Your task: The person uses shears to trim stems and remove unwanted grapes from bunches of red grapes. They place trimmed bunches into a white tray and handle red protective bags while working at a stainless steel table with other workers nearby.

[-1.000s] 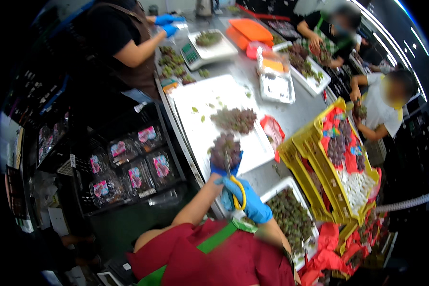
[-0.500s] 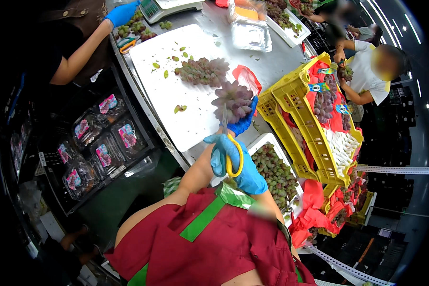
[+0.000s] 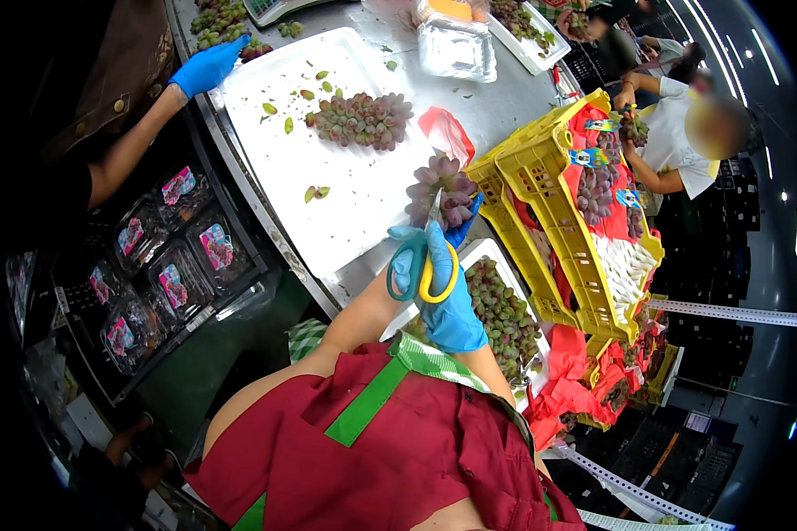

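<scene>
My left hand (image 3: 466,216), in a blue glove, holds up a bunch of reddish-purple grapes (image 3: 441,189) over the table's near edge. Just below it my right hand (image 3: 456,310), also in a blue glove, grips scissors (image 3: 421,271) with one teal and one yellow handle loop. The blades point up into the base of the bunch. Beneath both hands lies a white tray (image 3: 478,252) filled with loose grapes (image 3: 505,314).
A second grape bunch (image 3: 363,119) and scattered leaves lie on a white board (image 3: 328,190). Yellow crates (image 3: 540,186) of grapes stand on the right. A co-worker's blue-gloved hand (image 3: 205,67) touches the board's far corner. Packed punnets (image 3: 164,261) sit below left. Another person (image 3: 673,146) works at the far right.
The held bunch and scissors stay together while the view has slid along the table. The co-worker's gloved hand now rests at the board's far corner.
</scene>
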Demonstrator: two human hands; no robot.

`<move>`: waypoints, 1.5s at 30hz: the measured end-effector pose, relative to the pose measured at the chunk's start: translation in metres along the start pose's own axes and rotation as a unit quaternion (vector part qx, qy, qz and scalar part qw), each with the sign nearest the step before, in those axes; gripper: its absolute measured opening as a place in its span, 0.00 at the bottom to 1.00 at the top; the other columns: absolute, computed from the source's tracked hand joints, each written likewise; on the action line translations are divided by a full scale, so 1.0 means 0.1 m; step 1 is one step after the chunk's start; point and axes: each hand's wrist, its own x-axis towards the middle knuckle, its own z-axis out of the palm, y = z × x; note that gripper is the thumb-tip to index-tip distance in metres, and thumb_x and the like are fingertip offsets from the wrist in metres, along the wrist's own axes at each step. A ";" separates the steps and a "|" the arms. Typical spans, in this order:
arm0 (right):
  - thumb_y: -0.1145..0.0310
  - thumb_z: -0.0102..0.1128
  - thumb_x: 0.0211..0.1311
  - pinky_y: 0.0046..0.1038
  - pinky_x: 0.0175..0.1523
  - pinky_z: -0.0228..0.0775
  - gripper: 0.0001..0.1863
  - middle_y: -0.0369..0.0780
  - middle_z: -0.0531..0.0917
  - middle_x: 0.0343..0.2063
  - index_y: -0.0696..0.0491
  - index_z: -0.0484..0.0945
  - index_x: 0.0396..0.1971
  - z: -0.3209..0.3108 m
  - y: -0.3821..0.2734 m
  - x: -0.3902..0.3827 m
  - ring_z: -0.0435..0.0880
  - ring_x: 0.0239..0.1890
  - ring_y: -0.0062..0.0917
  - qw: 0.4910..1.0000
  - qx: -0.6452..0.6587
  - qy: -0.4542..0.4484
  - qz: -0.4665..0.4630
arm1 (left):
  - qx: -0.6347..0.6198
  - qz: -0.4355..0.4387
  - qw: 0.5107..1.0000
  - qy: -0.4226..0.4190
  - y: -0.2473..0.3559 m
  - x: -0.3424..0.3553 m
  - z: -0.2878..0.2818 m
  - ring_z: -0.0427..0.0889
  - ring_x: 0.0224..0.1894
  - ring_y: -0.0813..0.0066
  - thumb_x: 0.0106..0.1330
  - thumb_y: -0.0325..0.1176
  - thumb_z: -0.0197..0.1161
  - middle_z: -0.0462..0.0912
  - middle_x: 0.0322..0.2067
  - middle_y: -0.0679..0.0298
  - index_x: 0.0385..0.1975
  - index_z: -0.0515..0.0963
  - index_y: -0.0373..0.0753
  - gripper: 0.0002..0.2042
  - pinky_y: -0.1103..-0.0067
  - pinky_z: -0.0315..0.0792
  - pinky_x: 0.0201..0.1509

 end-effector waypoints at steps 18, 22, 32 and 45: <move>0.50 0.42 0.63 0.17 0.20 0.63 0.27 0.36 0.73 0.15 0.64 0.71 0.39 0.02 0.02 0.03 0.71 0.15 0.18 0.996 0.084 0.000 -0.001 | -0.057 -0.046 0.997 0.002 -0.04 -0.07 0.07 0.62 0.20 0.82 0.58 0.46 0.53 0.63 0.22 0.72 0.29 0.66 0.45 0.12 0.87 0.58 0.20; 0.49 0.38 0.64 0.18 0.23 0.62 0.26 0.35 0.73 0.17 0.60 0.70 0.41 -0.01 -0.05 -0.13 0.70 0.17 0.17 0.999 -0.017 -0.030 -0.016 | -0.264 -0.100 0.959 0.015 0.05 -0.02 0.26 0.61 0.18 0.84 0.58 0.46 0.53 0.63 0.22 0.72 0.29 0.66 0.45 0.12 0.88 0.57 0.19; 0.63 0.43 0.64 0.18 0.22 0.65 0.16 0.37 0.75 0.17 0.58 0.69 0.45 -0.59 0.31 -0.78 0.73 0.16 0.18 0.970 -0.141 0.145 -0.133 | 0.244 0.019 0.962 -0.118 0.09 0.00 0.21 0.69 0.32 0.80 0.59 0.36 0.51 0.70 0.33 0.69 0.43 0.66 0.41 0.13 0.86 0.68 0.37; 0.62 0.45 0.64 0.18 0.19 0.67 0.15 0.38 0.78 0.17 0.57 0.71 0.43 -1.08 0.77 -1.06 0.76 0.15 0.19 0.982 -0.022 0.146 -0.116 | 0.734 0.274 0.621 0.031 -0.34 -0.66 0.87 0.69 0.39 0.65 0.41 0.38 0.59 0.70 0.31 0.64 0.28 0.72 0.47 0.12 0.72 0.64 0.40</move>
